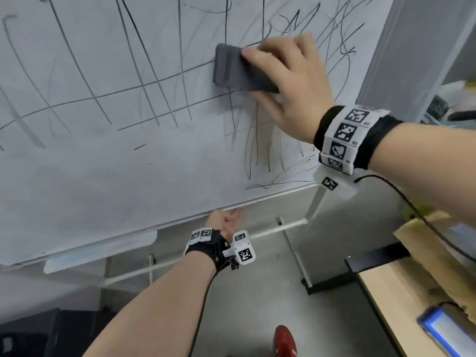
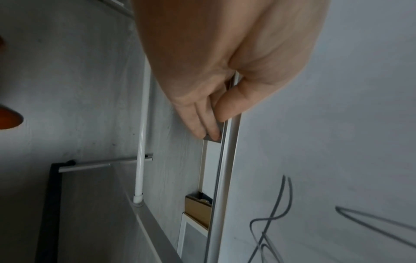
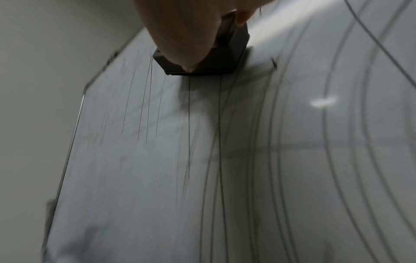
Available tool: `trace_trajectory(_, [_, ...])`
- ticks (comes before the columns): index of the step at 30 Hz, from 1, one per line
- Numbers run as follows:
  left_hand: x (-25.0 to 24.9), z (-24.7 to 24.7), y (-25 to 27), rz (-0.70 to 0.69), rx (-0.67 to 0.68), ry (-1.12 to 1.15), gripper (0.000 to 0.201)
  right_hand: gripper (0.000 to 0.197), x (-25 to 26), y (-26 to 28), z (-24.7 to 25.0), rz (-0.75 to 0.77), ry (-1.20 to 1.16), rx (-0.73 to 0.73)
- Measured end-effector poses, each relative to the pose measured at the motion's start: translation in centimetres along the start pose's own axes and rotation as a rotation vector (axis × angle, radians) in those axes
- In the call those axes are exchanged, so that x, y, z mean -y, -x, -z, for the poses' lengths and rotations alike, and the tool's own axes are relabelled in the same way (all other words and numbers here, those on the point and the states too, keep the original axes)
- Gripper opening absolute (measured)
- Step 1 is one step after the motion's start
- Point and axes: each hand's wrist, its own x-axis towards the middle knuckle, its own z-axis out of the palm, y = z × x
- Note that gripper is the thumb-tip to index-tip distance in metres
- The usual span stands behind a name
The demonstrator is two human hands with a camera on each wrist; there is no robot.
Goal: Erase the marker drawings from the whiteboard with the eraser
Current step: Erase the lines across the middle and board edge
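Right hand gripped on eraser, pressed to whiteboard | left hand pinched on frame edge | step: wiping under way | next: strokes required across marker drawings leftward

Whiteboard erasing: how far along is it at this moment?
Early to midway. Done: the lower-left area of the white whiteboard shows only grey smudge. In hand: the right hand presses the dark grey block eraser onto black marker lines; the left hand grips the board's bottom edge. Left: scribbles across the top, middle and right.
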Motion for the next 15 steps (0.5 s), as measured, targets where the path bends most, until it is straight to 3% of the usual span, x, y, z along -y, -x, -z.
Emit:
trace_trajectory(4, [1.1, -0.6, -2.2, 0.000, -0.062, 0.040, 0.055, 0.040, -1.0, -1.0, -0.6, 0.026, -0.003, -0.100])
trace_trajectory(7, [1.2, -0.4, -2.8, -0.007, -0.059, 0.155, 0.064, 0.031, -0.4, 3.1, -4.0, 0.104, -0.016, -0.042])
trace_trajectory(12, [1.2, -1.4, -3.3, -0.055, -0.086, 0.179, 0.062, 0.048, -0.1, 14.8, -10.5, 0.202, -0.062, 0.326])
trace_trajectory(15, [1.5, -1.4, -3.4, -0.036, -0.059, 0.121, 0.048, 0.054, -0.2, 20.1, -12.4, 0.203, -0.049, 0.505])
